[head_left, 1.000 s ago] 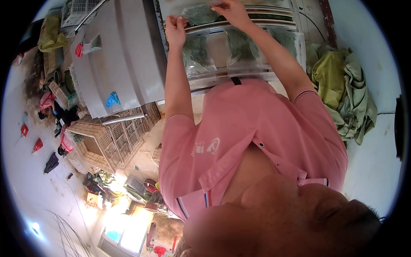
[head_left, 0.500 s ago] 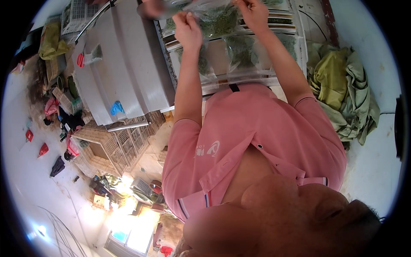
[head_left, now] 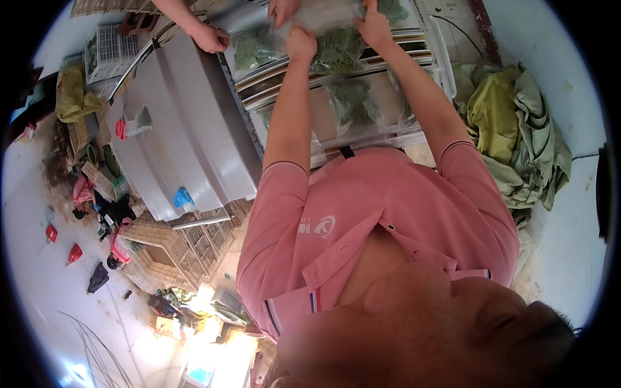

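My left hand point(head_left: 301, 44) is closed at the upper left corner of a clear plastic bag of green dried-looking leaves point(head_left: 337, 53). At the opposite upper corner my right hand point(head_left: 375, 27) pinches the same bag. It lies over the edges of stacked pale boards in a metal-framed machine. Nearer me, another clear bag of green leaves point(head_left: 352, 100) rests on a lower board. To the left, a co-worker's hand point(head_left: 210, 39) holds the side of a further bag of leaves point(head_left: 253, 48). A second co-worker's hand point(head_left: 281, 10) is at that bag's other side.
A grey metal lid point(head_left: 178, 110) stands left of the boards. On it are red-handled scissors point(head_left: 121, 129), a small bag of green bits point(head_left: 143, 118) and a blue scrap point(head_left: 183, 196). Stacked plastic crates point(head_left: 162, 252) sit beyond. Crumpled yellow-green cloth point(head_left: 495, 123) lies on the right.
My hands have drawn closer together, and the bag between them now lies lower over the boards. The co-worker's hands have come clearly into view, with a bag held at the left.
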Available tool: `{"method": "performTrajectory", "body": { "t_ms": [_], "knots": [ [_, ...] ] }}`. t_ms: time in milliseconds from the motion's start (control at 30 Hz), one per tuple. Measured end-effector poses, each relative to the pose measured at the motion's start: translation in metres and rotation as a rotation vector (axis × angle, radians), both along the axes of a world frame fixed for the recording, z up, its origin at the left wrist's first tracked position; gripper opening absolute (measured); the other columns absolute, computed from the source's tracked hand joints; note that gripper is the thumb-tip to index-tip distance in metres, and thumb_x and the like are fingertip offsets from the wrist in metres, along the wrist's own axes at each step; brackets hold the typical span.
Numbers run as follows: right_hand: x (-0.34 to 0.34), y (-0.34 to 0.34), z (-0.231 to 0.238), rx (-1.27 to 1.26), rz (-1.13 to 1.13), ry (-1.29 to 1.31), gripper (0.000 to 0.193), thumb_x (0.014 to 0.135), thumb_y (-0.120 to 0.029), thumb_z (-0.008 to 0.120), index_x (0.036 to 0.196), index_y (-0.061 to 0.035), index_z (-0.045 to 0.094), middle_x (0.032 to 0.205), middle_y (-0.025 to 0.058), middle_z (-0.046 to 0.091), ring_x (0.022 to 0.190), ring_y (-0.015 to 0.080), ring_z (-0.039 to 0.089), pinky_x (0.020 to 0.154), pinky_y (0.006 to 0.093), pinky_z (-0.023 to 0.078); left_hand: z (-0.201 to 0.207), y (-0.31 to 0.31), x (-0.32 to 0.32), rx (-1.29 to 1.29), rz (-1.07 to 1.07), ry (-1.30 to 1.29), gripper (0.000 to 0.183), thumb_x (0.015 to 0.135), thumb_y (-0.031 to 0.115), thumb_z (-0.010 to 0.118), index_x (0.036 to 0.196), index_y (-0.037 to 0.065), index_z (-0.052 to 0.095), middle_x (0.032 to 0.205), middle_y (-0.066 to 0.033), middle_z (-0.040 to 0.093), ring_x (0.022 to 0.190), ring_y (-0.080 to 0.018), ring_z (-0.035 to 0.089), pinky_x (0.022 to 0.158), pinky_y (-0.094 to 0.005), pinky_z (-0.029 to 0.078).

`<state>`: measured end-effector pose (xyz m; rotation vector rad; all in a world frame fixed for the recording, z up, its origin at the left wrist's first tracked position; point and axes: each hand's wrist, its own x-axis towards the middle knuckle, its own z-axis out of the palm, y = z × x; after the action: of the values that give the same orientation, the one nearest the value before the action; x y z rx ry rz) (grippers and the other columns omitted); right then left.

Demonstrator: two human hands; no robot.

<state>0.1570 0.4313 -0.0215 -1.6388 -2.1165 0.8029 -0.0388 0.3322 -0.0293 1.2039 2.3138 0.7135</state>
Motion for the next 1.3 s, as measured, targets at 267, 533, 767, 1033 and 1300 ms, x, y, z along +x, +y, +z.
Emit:
{"method": "performTrajectory", "body": {
  "t_ms": [267, 533, 767, 1033, 1300],
  "knots": [
    [-0.029, 0.015, 0.002, 0.199, 0.422, -0.429, 0.026, 0.083, -0.005, 0.058, 0.109, -0.0055, 0.064, 0.090, 0.0196, 0.069, 0.089, 0.0387, 0.069, 0.074, 0.0482, 0.057, -0.009, 0.032, -0.031, -0.121, -0.005, 0.048, 0.019, 0.086, 0.018, 0.066, 0.104, 0.014, 0.072, 0.107, -0.0159, 0.071, 0.100, -0.0350, 0.068, 0.086, -0.0450, 0.055],
    [-0.041, 0.004, 0.012, 0.310, 0.492, -0.314, 0.041, 0.090, -0.018, 0.064, 0.128, -0.0048, 0.055, 0.142, 0.0172, 0.047, 0.117, 0.0393, 0.057, 0.095, 0.0487, 0.050, -0.013, 0.055, -0.049, -0.077, 0.249, 0.096, 0.019, 0.089, 0.025, 0.063, 0.100, 0.017, 0.077, 0.105, -0.0159, 0.072, 0.099, -0.0334, 0.069, 0.082, -0.0449, 0.057],
    [-0.044, -0.033, 0.013, 0.273, 0.533, 0.089, 0.076, 0.081, -0.035, 0.077, 0.147, -0.0275, 0.041, 0.152, 0.0157, 0.037, 0.133, 0.0392, 0.042, 0.107, 0.0474, 0.041, 0.008, 0.067, -0.045, -0.041, 0.291, 0.091, 0.024, 0.090, 0.024, 0.059, 0.106, 0.016, 0.075, 0.107, -0.0173, 0.071, 0.102, -0.0350, 0.068, 0.085, -0.0438, 0.056],
    [-0.057, -0.018, -0.004, 0.145, 0.512, 0.210, 0.085, 0.072, -0.028, 0.085, 0.146, -0.0275, 0.043, 0.152, 0.0182, 0.035, 0.135, 0.0415, 0.039, 0.109, 0.0488, 0.040, 0.016, 0.069, -0.055, -0.052, 0.312, 0.010, 0.030, 0.090, 0.022, 0.059, 0.117, 0.018, 0.070, 0.114, -0.0156, 0.070, 0.104, -0.0343, 0.067, 0.089, -0.0425, 0.055],
    [-0.062, -0.026, -0.001, 0.107, 0.433, 0.242, 0.077, 0.073, -0.023, 0.085, 0.141, -0.0228, 0.050, 0.148, 0.0197, 0.041, 0.131, 0.0397, 0.045, 0.105, 0.0443, 0.044, -0.001, 0.066, -0.075, 0.077, 0.039, -0.022, 0.030, 0.087, 0.021, 0.063, 0.113, 0.009, 0.071, 0.107, -0.0164, 0.072, 0.102, -0.0314, 0.068, 0.089, -0.0402, 0.053]
  ]
}}
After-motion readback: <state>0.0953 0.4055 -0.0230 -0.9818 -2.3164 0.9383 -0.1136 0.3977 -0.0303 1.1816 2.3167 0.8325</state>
